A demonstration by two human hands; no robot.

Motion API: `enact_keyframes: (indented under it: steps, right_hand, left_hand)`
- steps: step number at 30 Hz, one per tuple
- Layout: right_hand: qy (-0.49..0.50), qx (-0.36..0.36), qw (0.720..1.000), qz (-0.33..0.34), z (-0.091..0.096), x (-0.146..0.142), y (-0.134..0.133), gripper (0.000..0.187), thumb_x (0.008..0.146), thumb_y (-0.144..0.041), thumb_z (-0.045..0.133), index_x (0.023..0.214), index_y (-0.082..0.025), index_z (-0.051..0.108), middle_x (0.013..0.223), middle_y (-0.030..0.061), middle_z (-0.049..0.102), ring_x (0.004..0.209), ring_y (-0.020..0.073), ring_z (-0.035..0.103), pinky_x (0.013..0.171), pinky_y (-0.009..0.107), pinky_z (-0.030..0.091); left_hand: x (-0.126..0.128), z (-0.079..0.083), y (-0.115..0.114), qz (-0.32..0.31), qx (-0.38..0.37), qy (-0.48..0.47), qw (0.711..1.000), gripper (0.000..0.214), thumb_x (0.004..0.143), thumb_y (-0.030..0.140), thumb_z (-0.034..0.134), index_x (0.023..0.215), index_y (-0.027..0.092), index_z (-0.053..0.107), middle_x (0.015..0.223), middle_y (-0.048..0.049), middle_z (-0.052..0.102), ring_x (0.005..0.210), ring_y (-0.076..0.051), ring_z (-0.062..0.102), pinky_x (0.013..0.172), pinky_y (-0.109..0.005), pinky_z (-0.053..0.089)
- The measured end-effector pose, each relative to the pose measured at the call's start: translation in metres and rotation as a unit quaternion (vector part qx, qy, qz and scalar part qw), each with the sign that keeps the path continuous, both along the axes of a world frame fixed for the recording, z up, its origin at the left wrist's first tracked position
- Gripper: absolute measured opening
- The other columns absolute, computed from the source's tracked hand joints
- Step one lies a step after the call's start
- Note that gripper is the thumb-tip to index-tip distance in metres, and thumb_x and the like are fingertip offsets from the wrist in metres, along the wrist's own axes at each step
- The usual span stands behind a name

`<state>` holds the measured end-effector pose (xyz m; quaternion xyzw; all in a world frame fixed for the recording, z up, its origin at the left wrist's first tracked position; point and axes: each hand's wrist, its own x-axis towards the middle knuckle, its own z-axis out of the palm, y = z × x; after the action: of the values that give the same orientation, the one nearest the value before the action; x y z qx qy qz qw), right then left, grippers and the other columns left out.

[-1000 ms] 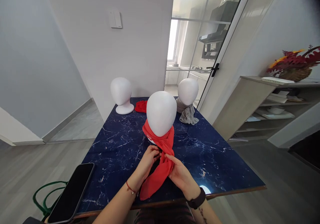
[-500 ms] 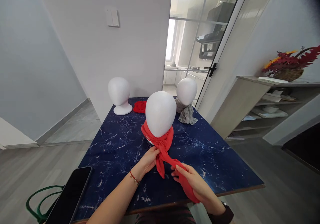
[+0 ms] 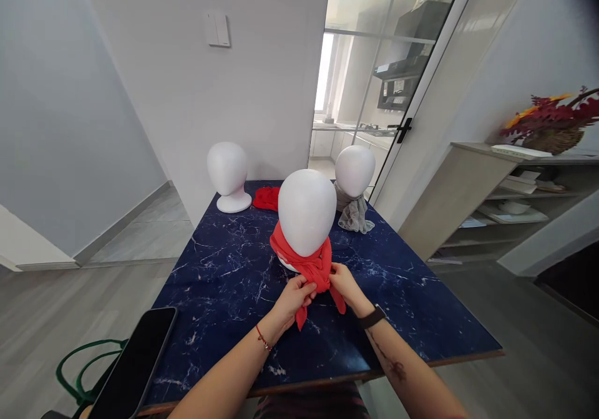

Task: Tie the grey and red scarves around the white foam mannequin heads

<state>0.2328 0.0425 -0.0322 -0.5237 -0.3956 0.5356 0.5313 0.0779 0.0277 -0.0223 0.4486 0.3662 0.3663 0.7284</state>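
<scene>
A white foam mannequin head [image 3: 306, 210] stands in the middle of the dark blue marble table [image 3: 224, 282], with a red scarf [image 3: 311, 264] tied round its neck. My left hand [image 3: 296, 295] is closed on the scarf just below the knot, where one short end hangs down. My right hand [image 3: 344, 282] is closed on the scarf at the right side of the knot. Both hands meet in front of the head's base.
Two more white heads stand at the back: a bare one [image 3: 228, 173] on the left and one [image 3: 354, 173] wearing a grey scarf [image 3: 354, 212]. A red cloth [image 3: 266, 197] lies between them. A black phone [image 3: 133, 369] juts over the near left edge. Shelves [image 3: 505, 201] stand right.
My right hand pulled the long scarf end out to the right, then came back up to the knot. The ends now hang short and the knot sits tight under the head.
</scene>
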Motion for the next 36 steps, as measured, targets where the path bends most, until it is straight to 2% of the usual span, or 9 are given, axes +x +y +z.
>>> enact_keyframes:
  steps: [4, 8, 13, 15, 18, 20, 27, 33, 36]
  right_hand:
    - [0.197, -0.052, 0.979, 0.02, 0.005, 0.003, -0.001, 0.008, 0.062, -0.024, 0.064, 0.063, -0.016, 0.064, 0.059, 0.0001, 0.064, 0.053, 0.0132, 0.055, 0.055, 0.025, 0.044]
    - [0.301, -0.1, 0.947, 0.059, 0.011, 0.004, -0.008, 0.023, 0.074, -0.037, 0.065, 0.077, -0.014, 0.066, 0.072, 0.0033, 0.07, 0.062, 0.0156, 0.063, 0.063, 0.028, 0.05]
    - [0.311, -0.046, 0.949, 0.023, 0.008, -0.002, -0.005, 0.017, 0.07, -0.021, 0.071, 0.086, -0.016, 0.066, 0.083, 0.0019, 0.073, 0.075, 0.0156, 0.067, 0.075, 0.027, 0.051]
    - [0.323, -0.054, 0.945, 0.003, 0.006, -0.001, -0.002, 0.013, 0.071, -0.019, 0.068, 0.084, -0.016, 0.066, 0.081, 0.0014, 0.073, 0.075, 0.015, 0.068, 0.077, 0.027, 0.051]
    - [0.346, -0.076, 0.935, 0.014, 0.007, 0.001, -0.001, 0.011, 0.075, -0.019, 0.06, 0.083, -0.016, 0.066, 0.081, 0.0029, 0.072, 0.074, 0.0152, 0.068, 0.076, 0.027, 0.052]
    - [0.347, -0.068, 0.935, 0.022, 0.008, 0.002, -0.002, 0.012, 0.076, -0.02, 0.058, 0.084, -0.017, 0.066, 0.08, 0.003, 0.072, 0.075, 0.0167, 0.068, 0.074, 0.029, 0.053]
    - [0.403, -0.045, 0.913, 0.033, 0.009, -0.001, -0.001, 0.011, 0.077, -0.019, 0.056, 0.084, -0.019, 0.065, 0.08, 0.0005, 0.071, 0.074, 0.0147, 0.066, 0.078, 0.029, 0.053]
    - [0.348, -0.031, 0.937, 0.002, 0.008, -0.008, -0.002, 0.009, 0.077, -0.021, 0.063, 0.085, -0.02, 0.062, 0.082, 0.001, 0.07, 0.073, 0.0149, 0.066, 0.072, 0.027, 0.054]
    - [0.307, 0.013, 0.952, -0.015, 0.008, -0.014, -0.004, 0.022, 0.072, -0.022, 0.073, 0.089, -0.021, 0.059, 0.083, -0.0002, 0.07, 0.073, 0.0139, 0.066, 0.069, 0.025, 0.053]
  left_hand:
    - [0.006, -0.006, -0.002, 0.025, 0.024, 0.014, 0.999, 0.03, 0.068, 0.036, 0.065, 0.082, 0.011, 0.056, 0.055, 0.0046, 0.052, 0.038, -0.002, 0.031, 0.041, -0.019, 0.018]
    - [0.013, -0.013, -0.006, 0.072, 0.053, 0.04, 0.995, 0.036, 0.067, 0.031, 0.066, 0.094, 0.014, 0.049, 0.062, 0.0007, 0.06, 0.045, -0.01, 0.053, 0.042, -0.019, 0.032]
    - [0.013, -0.014, -0.016, 0.161, 0.124, 0.129, 0.971, 0.029, 0.073, 0.024, 0.063, 0.096, 0.019, 0.045, 0.063, 0.0024, 0.061, 0.044, -0.012, 0.055, 0.045, -0.021, 0.037]
    - [0.01, -0.009, -0.018, 0.176, 0.182, 0.149, 0.956, 0.029, 0.075, 0.02, 0.061, 0.101, 0.019, 0.049, 0.073, -0.0012, 0.066, 0.055, -0.014, 0.059, 0.057, -0.024, 0.043]
    - [0.004, -0.004, -0.015, 0.131, 0.261, 0.166, 0.942, 0.039, 0.078, 0.018, 0.057, 0.117, 0.024, 0.055, 0.101, -0.0064, 0.068, 0.087, -0.019, 0.063, 0.083, -0.029, 0.043]
    - [0.002, -0.005, -0.01, 0.095, 0.267, 0.183, 0.941, 0.045, 0.077, 0.018, 0.057, 0.121, 0.025, 0.057, 0.101, -0.0066, 0.069, 0.088, -0.021, 0.062, 0.087, -0.03, 0.041]
    - [0.003, 0.0, -0.002, 0.1, 0.198, 0.17, 0.96, 0.039, 0.076, 0.023, 0.057, 0.115, 0.021, 0.064, 0.076, -0.0033, 0.069, 0.078, -0.022, 0.061, 0.077, -0.028, 0.043]
    - [0.007, 0.003, -0.001, 0.108, 0.206, 0.157, 0.96, 0.027, 0.078, 0.035, 0.06, 0.1, 0.021, 0.068, 0.061, -0.0009, 0.062, 0.063, -0.019, 0.056, 0.064, -0.026, 0.039]
    - [0.008, -0.005, 0.002, 0.111, 0.236, 0.182, 0.948, 0.023, 0.08, 0.039, 0.059, 0.092, 0.021, 0.067, 0.056, 0.0007, 0.058, 0.054, -0.016, 0.051, 0.058, -0.024, 0.036]
